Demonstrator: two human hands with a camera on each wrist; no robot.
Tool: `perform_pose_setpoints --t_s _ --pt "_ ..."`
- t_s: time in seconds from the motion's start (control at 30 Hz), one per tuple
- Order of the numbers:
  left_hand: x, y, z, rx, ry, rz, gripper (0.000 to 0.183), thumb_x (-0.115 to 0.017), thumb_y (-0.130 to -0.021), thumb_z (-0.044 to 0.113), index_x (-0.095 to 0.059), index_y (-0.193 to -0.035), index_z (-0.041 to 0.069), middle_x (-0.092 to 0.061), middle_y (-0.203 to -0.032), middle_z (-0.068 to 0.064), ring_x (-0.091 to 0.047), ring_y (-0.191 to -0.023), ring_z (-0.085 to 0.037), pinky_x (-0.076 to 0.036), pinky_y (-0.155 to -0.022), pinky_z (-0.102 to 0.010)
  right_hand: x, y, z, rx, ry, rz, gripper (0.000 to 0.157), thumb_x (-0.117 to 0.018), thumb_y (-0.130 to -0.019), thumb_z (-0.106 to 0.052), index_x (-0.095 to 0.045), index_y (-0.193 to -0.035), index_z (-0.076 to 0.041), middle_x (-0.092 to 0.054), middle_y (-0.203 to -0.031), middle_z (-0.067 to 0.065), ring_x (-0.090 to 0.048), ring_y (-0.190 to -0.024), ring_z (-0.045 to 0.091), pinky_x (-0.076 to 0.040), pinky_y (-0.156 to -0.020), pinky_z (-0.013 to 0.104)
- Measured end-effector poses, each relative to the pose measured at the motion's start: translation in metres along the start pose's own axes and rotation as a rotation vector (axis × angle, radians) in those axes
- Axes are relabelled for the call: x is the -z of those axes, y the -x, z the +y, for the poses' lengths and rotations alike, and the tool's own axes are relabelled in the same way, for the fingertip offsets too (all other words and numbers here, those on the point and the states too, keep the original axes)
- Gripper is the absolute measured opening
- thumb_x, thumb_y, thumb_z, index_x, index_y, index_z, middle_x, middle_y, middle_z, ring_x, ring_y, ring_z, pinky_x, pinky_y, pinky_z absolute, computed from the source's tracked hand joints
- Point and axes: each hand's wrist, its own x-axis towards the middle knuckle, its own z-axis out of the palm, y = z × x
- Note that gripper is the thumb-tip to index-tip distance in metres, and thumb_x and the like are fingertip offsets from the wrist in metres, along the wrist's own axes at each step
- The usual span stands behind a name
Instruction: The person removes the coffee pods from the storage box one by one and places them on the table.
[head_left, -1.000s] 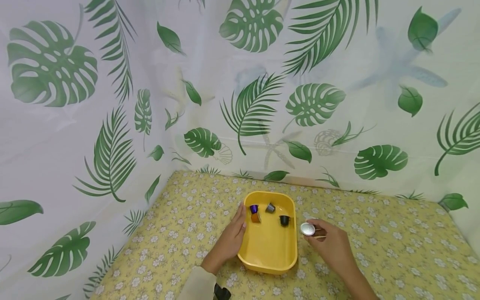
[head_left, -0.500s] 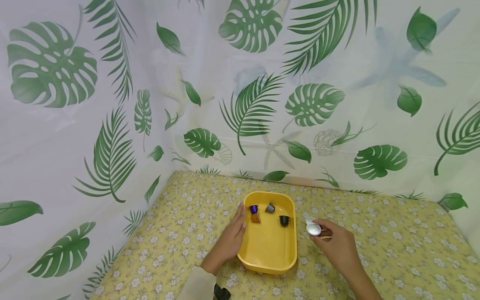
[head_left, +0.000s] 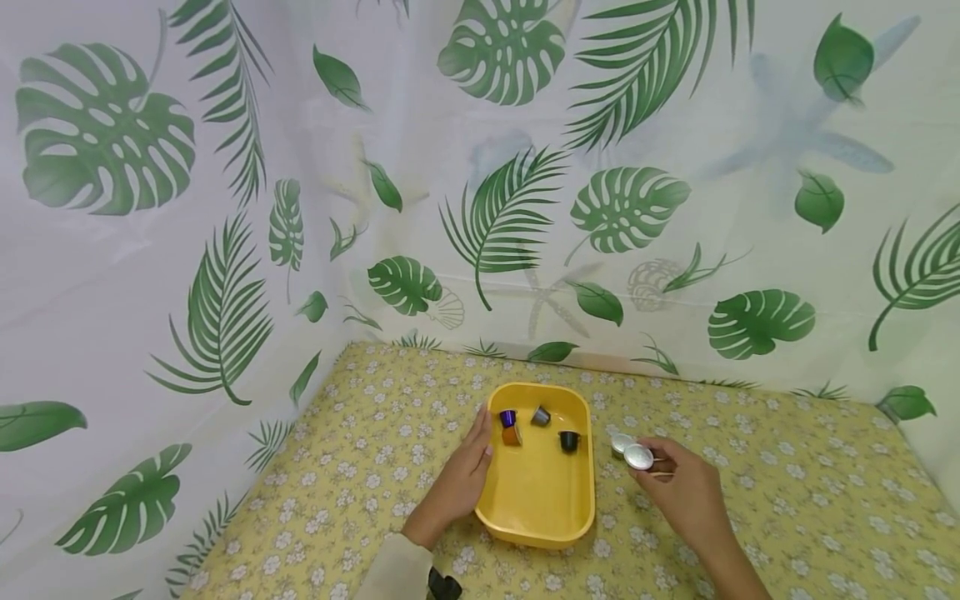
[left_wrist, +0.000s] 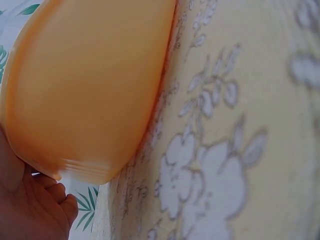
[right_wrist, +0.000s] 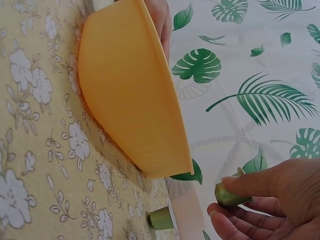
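Note:
My left hand [head_left: 459, 479] lies along the left side of a yellow plastic tub [head_left: 536, 504], fingers stretched along its outer wall and thumb tip at the rim. To the tub's right, my right hand [head_left: 678, 487] pinches a green coffee capsule [right_wrist: 234, 194] between thumb and fingers, its silver lid facing up in the head view. A second green capsule [right_wrist: 161, 218] stands lid up on the cloth close by. Inside the tub lie a purple capsule [head_left: 507, 417], an orange capsule [head_left: 512, 436], a grey capsule [head_left: 541, 416] and a black capsule [head_left: 569, 441].
A yellow flowered cloth [head_left: 390, 442] covers the surface under the tub. White sheets with green leaf prints [head_left: 525, 217] hang at the back and left. A small black object [head_left: 445, 586] shows beside the left sleeve [head_left: 397, 571].
My right hand has drawn slightly right, away from the tub, with the capsule in its fingers. The standing green capsule has come into view beside it. My left hand and the tub stay put.

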Motion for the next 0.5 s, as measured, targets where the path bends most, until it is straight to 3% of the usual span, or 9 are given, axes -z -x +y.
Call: perform_pose_setpoints --t_s 0.5 --pt "0.0 0.0 0.0 0.003 -0.012 0.001 0.053 -0.028 -0.113 0.014 -0.01 -0.163 0.006 0.007 -0.169 0.005 -0.005 -0.156 -0.023 -0.017 -0.124 -0.05 0.003 -0.005 0.014 -0.055 -0.034 0.015 0.041 -0.08 -0.087 -0.002 -0.065 -0.124 0.006 -0.071 -0.109 0.024 -0.073 -0.094 0.035 -0.061 -0.069 0.026"
